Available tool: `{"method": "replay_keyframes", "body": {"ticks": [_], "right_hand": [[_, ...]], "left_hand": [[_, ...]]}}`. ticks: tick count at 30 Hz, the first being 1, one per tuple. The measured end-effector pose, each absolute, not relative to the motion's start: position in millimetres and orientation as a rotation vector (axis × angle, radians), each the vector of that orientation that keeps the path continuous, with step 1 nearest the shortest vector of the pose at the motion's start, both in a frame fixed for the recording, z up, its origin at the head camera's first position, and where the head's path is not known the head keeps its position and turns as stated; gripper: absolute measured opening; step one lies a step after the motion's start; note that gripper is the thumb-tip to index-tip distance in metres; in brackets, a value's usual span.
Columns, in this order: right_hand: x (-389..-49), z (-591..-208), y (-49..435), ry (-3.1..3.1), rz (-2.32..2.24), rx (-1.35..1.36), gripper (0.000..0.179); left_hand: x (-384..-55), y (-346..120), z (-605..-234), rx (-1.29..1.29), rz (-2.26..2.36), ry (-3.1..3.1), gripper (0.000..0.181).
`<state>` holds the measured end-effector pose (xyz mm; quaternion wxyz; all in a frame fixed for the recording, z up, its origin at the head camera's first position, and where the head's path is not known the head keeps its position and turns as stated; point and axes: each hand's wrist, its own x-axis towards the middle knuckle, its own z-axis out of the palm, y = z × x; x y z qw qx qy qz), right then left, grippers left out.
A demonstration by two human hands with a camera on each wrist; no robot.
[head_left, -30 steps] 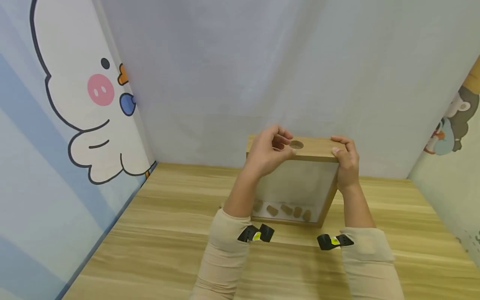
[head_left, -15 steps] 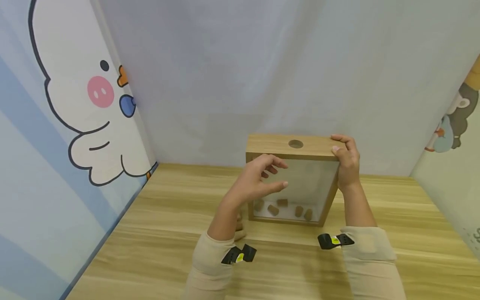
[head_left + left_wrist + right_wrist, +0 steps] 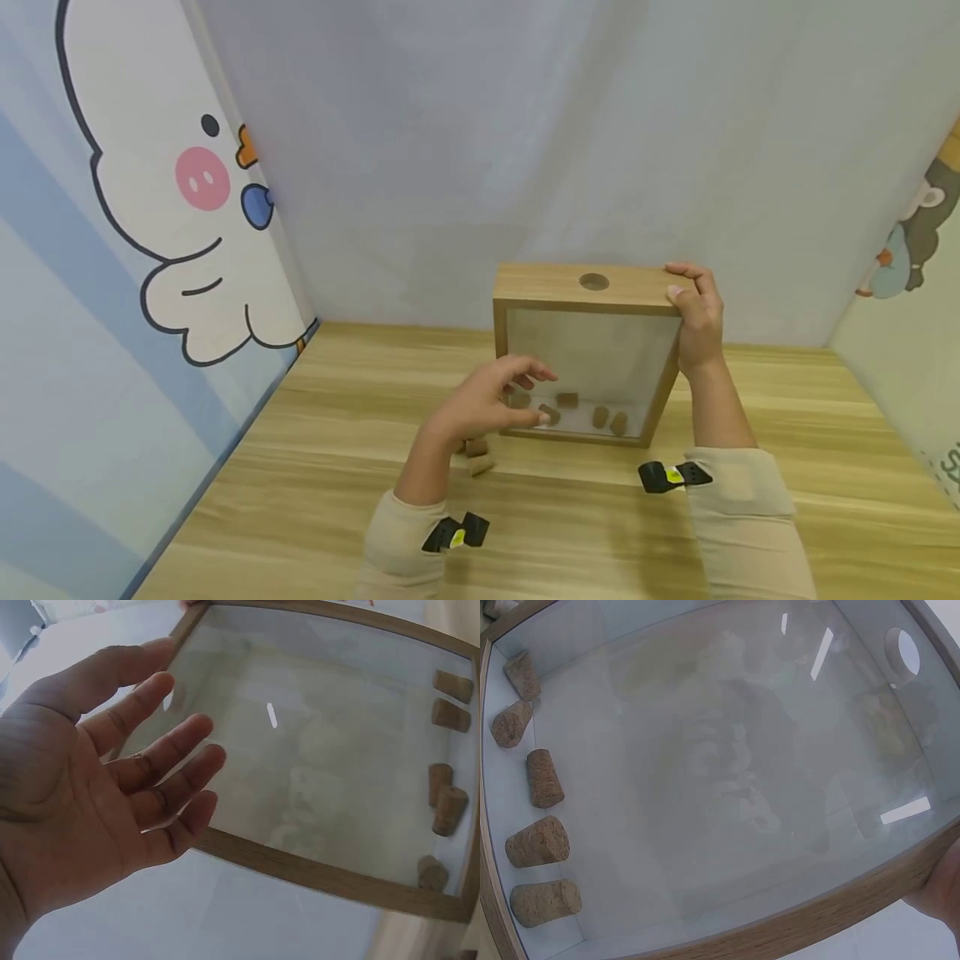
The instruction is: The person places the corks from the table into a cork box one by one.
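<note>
A shallow wooden frame box (image 3: 547, 285) with a clear front stands upright, a round hole in its top. Several tapered corks (image 3: 538, 841) lie along its bottom, seen through the front in the right wrist view. My right hand (image 3: 699, 321) grips the box's top right corner, thumb in front and fingers behind. My left hand (image 3: 483, 400) is in front of the box's lower left part, fingers spread and bent a little, holding nothing. Below that hand, loose corks (image 3: 477, 458) lie on the table, partly hidden by the wrist.
The wood-grain table (image 3: 360, 483) runs back to a pale curtain (image 3: 420, 167) behind the box. At the left hangs a cloth with a cartoon bird (image 3: 172, 192). A pale printed panel (image 3: 915, 358) stands at the right.
My left hand has come away from the hole, moving down and left across the box's front. One more cork shifted inside the box before coming to rest. The right hand keeps its grip.
</note>
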<state>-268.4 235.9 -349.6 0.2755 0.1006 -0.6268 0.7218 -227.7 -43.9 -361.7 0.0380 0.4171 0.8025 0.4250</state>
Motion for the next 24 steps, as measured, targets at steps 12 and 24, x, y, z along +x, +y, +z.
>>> {"method": "replay_keyframes", "body": {"ticks": [12,24], "right_hand": [[-268.6,-350.1,236.4,-1.668,1.942,0.289,0.028],[-268.1,-349.3,235.8,-1.661,1.935,0.301,0.027]], "left_hand": [[-228.2,-63.6,-394.6,1.159,1.154,2.357,0.046],[-230.4,-85.5,-421.0,1.018,1.226,2.175,0.049]]}}
